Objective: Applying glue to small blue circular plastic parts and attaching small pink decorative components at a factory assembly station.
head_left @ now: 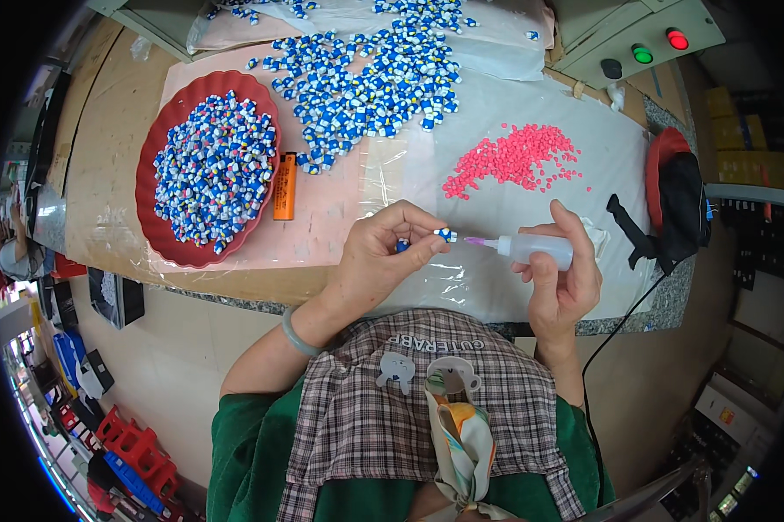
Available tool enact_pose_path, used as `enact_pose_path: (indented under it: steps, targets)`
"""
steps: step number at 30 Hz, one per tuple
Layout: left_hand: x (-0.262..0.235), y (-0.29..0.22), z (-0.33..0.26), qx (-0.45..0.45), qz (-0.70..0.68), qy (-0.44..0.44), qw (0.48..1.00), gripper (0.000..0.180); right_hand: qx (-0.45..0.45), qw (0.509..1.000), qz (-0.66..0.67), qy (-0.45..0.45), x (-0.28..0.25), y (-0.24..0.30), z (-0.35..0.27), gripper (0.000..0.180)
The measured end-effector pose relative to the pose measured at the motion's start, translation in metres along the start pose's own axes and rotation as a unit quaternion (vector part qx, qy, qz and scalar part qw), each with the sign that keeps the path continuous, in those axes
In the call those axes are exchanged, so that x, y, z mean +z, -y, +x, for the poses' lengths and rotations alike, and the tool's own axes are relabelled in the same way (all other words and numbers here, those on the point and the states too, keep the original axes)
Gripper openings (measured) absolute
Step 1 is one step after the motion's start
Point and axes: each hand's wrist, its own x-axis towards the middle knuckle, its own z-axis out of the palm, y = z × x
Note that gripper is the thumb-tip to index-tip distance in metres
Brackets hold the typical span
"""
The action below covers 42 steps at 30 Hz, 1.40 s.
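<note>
While a blue-and-white piece (447, 235) is pinched by the left hand (376, 254), a bottle (540, 250) (translucent) is gripped by the right hand (575, 280).

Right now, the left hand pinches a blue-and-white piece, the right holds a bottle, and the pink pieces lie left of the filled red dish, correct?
No: in the head view, the pink pieces lie to the right of the filled red dish. The left hand with its piece and the right hand with its bottle are as you say.
</note>
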Motion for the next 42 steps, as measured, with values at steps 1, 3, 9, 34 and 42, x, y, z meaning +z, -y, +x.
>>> enact_pose_path:
  steps: [1, 3, 9, 34, 42]
  targets:
    - [0.0, -0.001, 0.0, -0.006, 0.009, 0.002, 1.0, 0.015, 0.0, 1.0, 0.0, 0.001, 0.0, 0.0, 0.0, 0.042]
    - [0.0, -0.002, 0.0, -0.013, 0.018, 0.004, 1.0, 0.014, -0.002, 1.0, -0.022, 0.006, 0.001, 0.0, -0.002, 0.041]
    - [-0.001, -0.003, 0.0, -0.028, 0.023, 0.001, 0.999, 0.014, -0.029, 0.997, -0.067, 0.017, 0.001, 0.001, -0.001, 0.04]
    - [-0.004, 0.0, 0.002, -0.023, 0.028, 0.006, 0.999, 0.015, 0.021, 0.998, -0.056, 0.016, 0.001, 0.006, -0.001, 0.04]
    - [-0.009, 0.005, 0.004, -0.018, -0.014, 0.006, 1.0, 0.019, 0.202, 0.919, 0.338, -0.031, 0.002, -0.028, 0.013, 0.026]
